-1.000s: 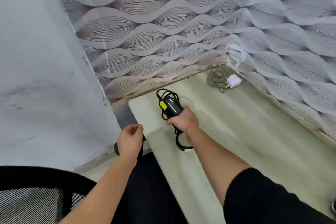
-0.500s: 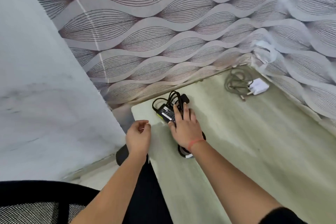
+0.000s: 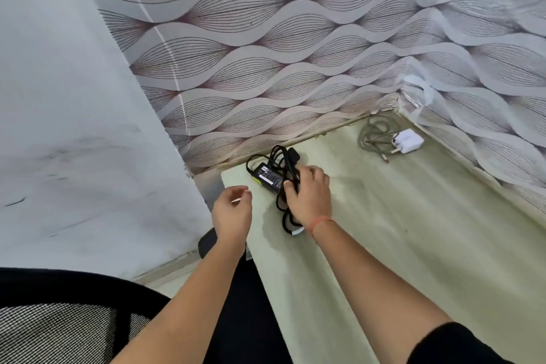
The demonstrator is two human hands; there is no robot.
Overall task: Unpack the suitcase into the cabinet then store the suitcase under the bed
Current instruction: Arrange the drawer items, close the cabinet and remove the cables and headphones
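A black power adapter (image 3: 267, 177) with a yellow label lies near the back left corner of a pale green shelf surface (image 3: 413, 245). Its black cable is bundled over and beside it. My right hand (image 3: 310, 201) rests on the bundle, with thumb and fingers curled around the cable next to the adapter. My left hand (image 3: 233, 213) hovers at the shelf's left edge, loosely curled and holding nothing. The suitcase is out of view.
A white plug charger (image 3: 409, 141) with a coiled grey cable (image 3: 373, 134) lies in the shelf's back right corner. Patterned wallpaper lines the back and right walls. A white panel (image 3: 74, 127) stands at left. A black mesh chair (image 3: 59, 325) sits at bottom left.
My right hand set the adapter down near the back left corner, pressed flat on it, then curled round the cable. My left hand rose to the shelf edge.
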